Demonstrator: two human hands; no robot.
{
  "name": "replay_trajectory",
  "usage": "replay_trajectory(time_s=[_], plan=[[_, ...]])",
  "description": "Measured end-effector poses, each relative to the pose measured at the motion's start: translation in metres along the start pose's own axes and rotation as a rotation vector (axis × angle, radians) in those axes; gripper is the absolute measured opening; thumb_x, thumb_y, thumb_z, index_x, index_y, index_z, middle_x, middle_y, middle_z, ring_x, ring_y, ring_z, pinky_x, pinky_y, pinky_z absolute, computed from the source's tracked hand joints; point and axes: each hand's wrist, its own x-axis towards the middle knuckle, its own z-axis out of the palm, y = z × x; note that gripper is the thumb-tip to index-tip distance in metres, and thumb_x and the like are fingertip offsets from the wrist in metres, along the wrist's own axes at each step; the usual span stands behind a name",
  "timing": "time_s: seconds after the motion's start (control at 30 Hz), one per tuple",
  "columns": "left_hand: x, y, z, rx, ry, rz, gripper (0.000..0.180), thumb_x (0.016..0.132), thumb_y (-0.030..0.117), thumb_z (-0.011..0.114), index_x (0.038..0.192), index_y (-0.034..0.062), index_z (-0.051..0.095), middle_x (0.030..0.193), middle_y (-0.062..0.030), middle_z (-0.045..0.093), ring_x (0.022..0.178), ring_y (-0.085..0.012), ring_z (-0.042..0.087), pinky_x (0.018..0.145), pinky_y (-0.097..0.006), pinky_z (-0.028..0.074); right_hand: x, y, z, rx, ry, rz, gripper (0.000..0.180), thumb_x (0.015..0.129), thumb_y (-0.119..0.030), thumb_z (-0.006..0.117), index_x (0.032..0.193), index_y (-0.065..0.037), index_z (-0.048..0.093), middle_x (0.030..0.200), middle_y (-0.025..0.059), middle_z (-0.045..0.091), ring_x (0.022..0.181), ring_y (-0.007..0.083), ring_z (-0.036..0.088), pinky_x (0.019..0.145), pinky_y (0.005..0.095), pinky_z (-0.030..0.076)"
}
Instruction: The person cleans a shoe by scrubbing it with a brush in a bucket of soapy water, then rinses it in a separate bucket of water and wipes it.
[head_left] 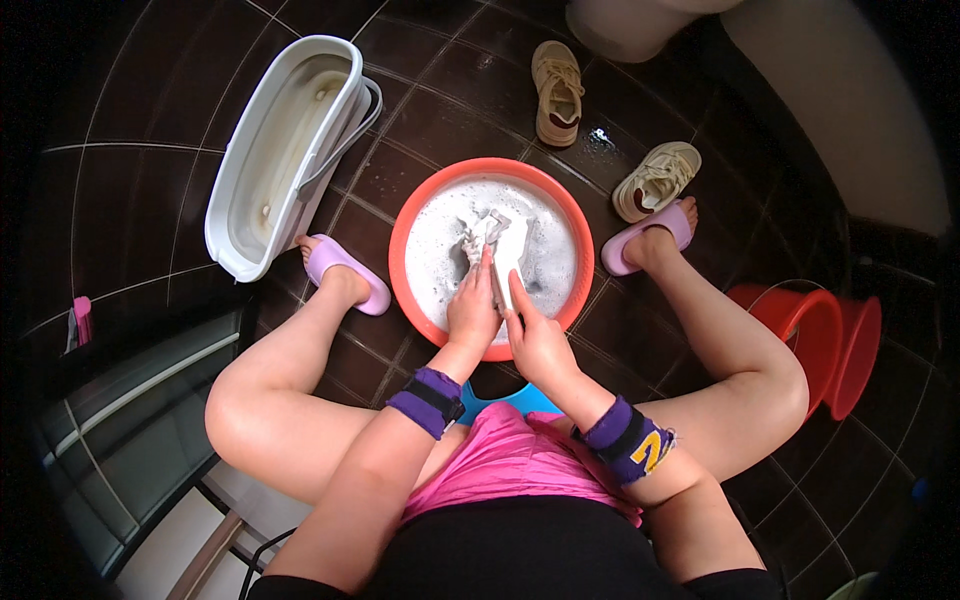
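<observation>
1. One white, shoe-like item (513, 245) sits amid suds (440, 220) inside a coral-red basin (397, 260).
2. Right hand (543, 348) grips its near end, fingers closed; left hand (474, 312) lays fingers along it, hold unclear.
3. Two beige sneakers (557, 92) rest beyond on dark tile (405, 165).

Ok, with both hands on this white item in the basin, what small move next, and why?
Perhaps turn the white item slightly between your left hand and right hand: both touch it amid the suds in the orange basin, and its underside is hidden from view.
</observation>
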Motion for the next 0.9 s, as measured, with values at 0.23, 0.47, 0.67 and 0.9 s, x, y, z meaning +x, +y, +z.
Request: replay_trajectory(time_s=[0.23,0.47,0.67,0.9], plan=[[0.0,0.02,0.01,-0.027,0.055,0.118,0.091,0.07,0.015,0.075,0.147,0.0096,0.027,0.126,-0.0173,0.055,0.114,-0.0361,0.054,0.092,-0.042,0.048,0.067,0.025,-0.031,-0.077,0.032,0.244,0.05,0.094,-0.019,0.048,0.143,-0.012,0.039,0.107,0.0318,0.06,0.099,0.0454,0.06,0.084,0.0459,0.048],[0.002,0.011,0.025,-0.049,0.006,0.057,0.091,0.072,0.013,0.074,0.148,0.0088,0.024,0.126,-0.0173,0.055,0.116,-0.0367,0.053,0.09,-0.043,0.048,0.019,0.027,-0.016,-0.054,-0.028,0.076,0.052,0.095,-0.022,0.048,0.145,-0.016,0.036,0.09,0.031,0.062,0.084,0.0468,0.062,0.075,0.0515,0.048],[0.004,0.033,0.013,-0.122,0.054,0.082,0.103,0.074,0.011,0.072,0.152,0.0098,0.004,0.121,-0.0195,0.059,0.102,-0.0406,0.06,0.08,-0.046,0.051,0.051,0.043,-0.028,-0.108,0.083,0.117,0.051,0.095,-0.023,0.047,0.144,-0.015,0.037,0.084,0.0313,0.062,0.078,0.0471,0.061,0.071,0.0529,0.048],[0.002,0.033,0.008,-0.051,0.091,0.115,0.105,0.073,0.013,0.072,0.152,0.0107,0.002,0.124,-0.0214,0.058,0.1,-0.0419,0.06,0.077,-0.049,0.051,0.021,0.03,-0.024,-0.13,0.068,0.017,0.054,0.095,-0.026,0.047,0.146,-0.021,0.033,0.075,0.0294,0.062,0.069,0.0472,0.062,0.065,0.0559,0.047]])
